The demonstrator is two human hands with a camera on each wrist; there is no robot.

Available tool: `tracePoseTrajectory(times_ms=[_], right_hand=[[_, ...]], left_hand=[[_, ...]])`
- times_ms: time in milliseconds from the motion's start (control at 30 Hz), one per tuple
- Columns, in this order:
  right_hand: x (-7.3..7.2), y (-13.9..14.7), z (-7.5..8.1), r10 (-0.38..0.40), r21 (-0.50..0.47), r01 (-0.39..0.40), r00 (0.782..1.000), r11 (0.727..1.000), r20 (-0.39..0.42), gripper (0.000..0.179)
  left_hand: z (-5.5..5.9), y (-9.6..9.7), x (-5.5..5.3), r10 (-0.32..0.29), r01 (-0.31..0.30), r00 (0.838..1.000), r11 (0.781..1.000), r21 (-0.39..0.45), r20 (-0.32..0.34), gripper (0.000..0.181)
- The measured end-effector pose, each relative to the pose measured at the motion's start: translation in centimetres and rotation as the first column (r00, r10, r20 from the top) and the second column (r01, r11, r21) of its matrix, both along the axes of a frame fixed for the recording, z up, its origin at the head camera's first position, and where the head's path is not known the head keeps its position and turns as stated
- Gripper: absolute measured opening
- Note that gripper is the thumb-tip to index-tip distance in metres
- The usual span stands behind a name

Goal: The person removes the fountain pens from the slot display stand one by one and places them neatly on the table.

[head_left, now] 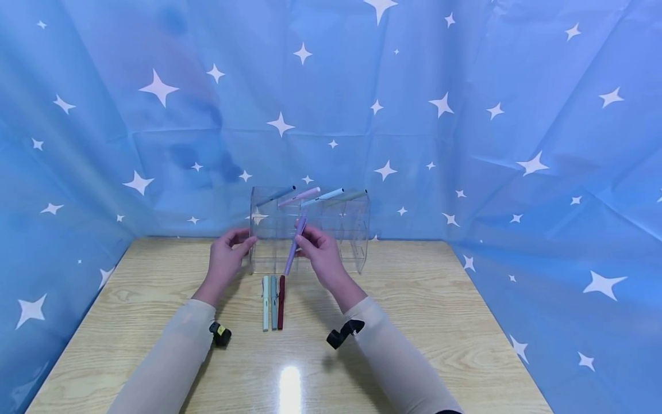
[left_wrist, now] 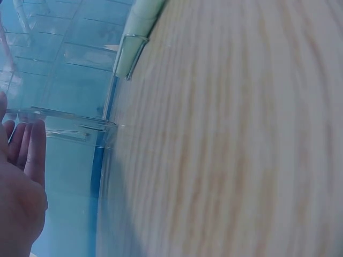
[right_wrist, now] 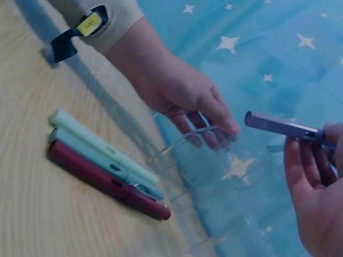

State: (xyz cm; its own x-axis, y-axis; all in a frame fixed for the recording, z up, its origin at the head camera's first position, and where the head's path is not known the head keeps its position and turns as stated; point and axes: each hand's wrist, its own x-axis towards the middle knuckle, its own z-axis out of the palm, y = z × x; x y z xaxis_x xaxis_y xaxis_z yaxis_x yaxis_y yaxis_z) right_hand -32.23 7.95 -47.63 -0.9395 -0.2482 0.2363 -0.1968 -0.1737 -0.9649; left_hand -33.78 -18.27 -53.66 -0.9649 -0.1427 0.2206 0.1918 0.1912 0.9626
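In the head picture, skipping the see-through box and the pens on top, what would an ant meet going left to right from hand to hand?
Left hand, pale green pen, teal pen, dark red pen, purple pen, right hand.

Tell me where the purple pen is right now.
In the head view, the purple pen is held tilted in the right hand, in front of the clear rack, its lower end appearing near the dark red pen on the table.
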Motion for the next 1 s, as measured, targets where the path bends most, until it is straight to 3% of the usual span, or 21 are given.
tracePoseTrajectory(times_ms=[200, 700, 1000], right_hand=[[0.7, 0.7, -0.7, 0.048, 0.085, -0.048, 0.999, 0.995, -0.001, 0.033], [2.4, 1.3, -2.1, 0.011, 0.175, -0.033, 0.992, 0.984, 0.127, 0.024], [3.0, 1.6, -2.9, 0.014, 0.2, -0.058, 0.976, 0.978, 0.216, 0.022]], left_hand=[[0.1, 0.0, 0.0, 0.0, 0.0, 1.0, 1.0, -0.003, -0.006, 0.044], [0.0, -0.1, -0.1, -0.005, 0.004, 1.0, 1.0, -0.012, -0.007, 0.045], [0.0, -0.1, 0.0, -0.018, 0.018, 1.0, 1.0, -0.01, -0.01, 0.048]])
